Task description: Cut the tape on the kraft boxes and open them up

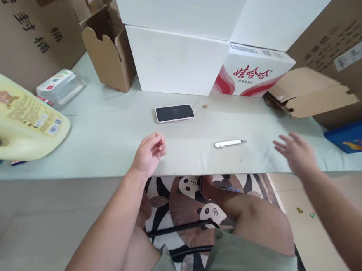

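Observation:
My left hand (149, 153) hovers over the front edge of a pale flat sheet (113, 130), its fingers curled into a loose fist with nothing seen in them. My right hand (294, 151) is stretched out over the sheet's right part, fingers spread and holding nothing. A small white utility knife (229, 143) lies on the sheet between the two hands, nearer the right one. A phone (174, 112) with a dark screen lies face up behind the left hand.
White boxes (176, 61) and a red-and-white printed carton (253, 72) stand at the back. Open cardboard boxes (108, 50) (308, 92), a yellow jug (17, 118) on its side, a clear packet (60, 86) and a blue item (354, 135) surround the sheet. My knees and a panda-print mat (191, 202) are below.

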Demonstrator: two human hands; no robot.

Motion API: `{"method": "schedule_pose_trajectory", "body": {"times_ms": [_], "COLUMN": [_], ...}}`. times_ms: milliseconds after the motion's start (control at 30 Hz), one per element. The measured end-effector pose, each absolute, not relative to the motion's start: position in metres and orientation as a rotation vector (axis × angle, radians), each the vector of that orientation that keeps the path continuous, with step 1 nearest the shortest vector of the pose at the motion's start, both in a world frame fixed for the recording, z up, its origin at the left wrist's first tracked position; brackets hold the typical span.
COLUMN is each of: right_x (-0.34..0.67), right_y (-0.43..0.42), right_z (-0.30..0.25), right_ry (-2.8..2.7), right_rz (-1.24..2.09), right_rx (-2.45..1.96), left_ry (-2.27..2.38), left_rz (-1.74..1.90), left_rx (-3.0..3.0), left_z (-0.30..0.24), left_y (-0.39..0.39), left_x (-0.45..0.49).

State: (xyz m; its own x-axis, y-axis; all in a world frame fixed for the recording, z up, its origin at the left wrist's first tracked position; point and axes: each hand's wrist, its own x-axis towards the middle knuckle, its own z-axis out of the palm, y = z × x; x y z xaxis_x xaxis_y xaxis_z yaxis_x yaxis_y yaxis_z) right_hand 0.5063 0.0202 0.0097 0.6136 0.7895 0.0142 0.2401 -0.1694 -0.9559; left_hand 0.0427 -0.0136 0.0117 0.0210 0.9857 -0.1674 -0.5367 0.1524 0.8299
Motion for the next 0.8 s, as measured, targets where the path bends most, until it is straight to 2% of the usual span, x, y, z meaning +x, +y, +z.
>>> {"method": "schedule_pose_trajectory", "body": {"times_ms": [133, 333, 400, 633, 800], "right_x": [0.466, 0.459, 0.463, 0.467, 0.460], "right_y": [-0.018, -0.028, -0.027, -0.028, -0.026], "right_z": [-0.047, -0.069, -0.070, -0.076, -0.069], "right_ry": [-1.219, -1.838, -1.888, -1.915, -1.823], "right_rz": [0.596, 0.033, -0.033, -0.103, 0.025], "right_rx": [-1.875, -2.046, -2.090, -2.112, -2.084], "left_ry": [0.872, 0.885, 0.881, 0.890, 0.859], "left_rz": [1.344, 1.325, 1.344, 1.349, 1.368], "left_rx": [0.652, 0.656, 0.646, 0.623, 0.586], "left_z": [0.014, 0.015, 0.016, 0.018, 0.022], "left_y": [-0.018, -0.028, -0.030, -0.043, -0.039], "left_x": [0.035, 0.033, 0.030, 0.009, 0.005]}}
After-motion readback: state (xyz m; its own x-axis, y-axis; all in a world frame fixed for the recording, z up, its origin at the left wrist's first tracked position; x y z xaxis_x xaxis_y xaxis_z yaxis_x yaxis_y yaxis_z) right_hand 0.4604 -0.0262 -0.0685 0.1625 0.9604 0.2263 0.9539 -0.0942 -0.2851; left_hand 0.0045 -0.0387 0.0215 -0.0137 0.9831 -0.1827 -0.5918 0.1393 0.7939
